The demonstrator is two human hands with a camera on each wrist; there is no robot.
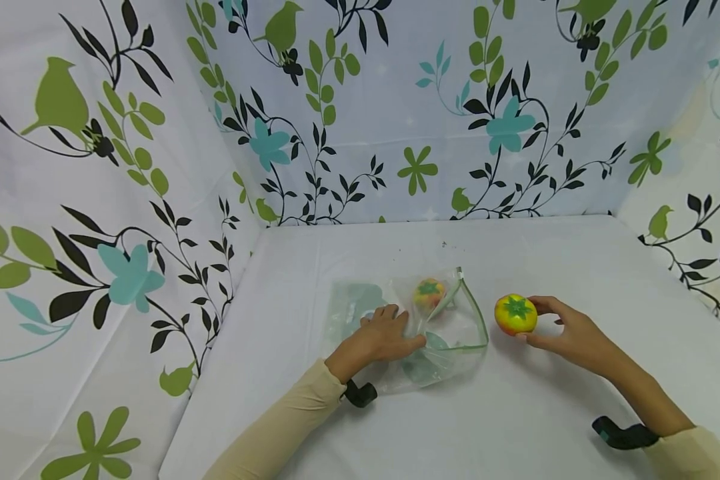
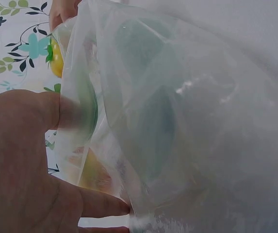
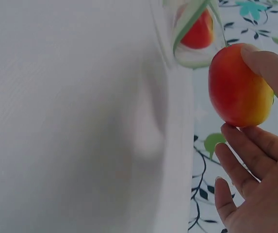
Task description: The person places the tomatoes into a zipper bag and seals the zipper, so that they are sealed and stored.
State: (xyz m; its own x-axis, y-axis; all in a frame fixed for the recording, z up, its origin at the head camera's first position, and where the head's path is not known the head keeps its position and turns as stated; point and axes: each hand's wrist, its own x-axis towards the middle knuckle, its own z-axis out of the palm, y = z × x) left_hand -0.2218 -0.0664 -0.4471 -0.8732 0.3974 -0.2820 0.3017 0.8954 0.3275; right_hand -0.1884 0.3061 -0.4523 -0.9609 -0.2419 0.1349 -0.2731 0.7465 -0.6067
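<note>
Fingers of the right hand (image 1: 576, 333) pinched a toy tomato (image 1: 515, 314) just left of it. Left hand (image 1: 384, 337) lay flat on the clear bag (image 1: 456, 333). The bag's mouth could flop shut, blocking the tomato.

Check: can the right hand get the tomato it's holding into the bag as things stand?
Probably yes. The right hand pinches the tomato just outside the bag, whose green-rimmed mouth gapes toward it while the left hand presses the bag flat.
</note>
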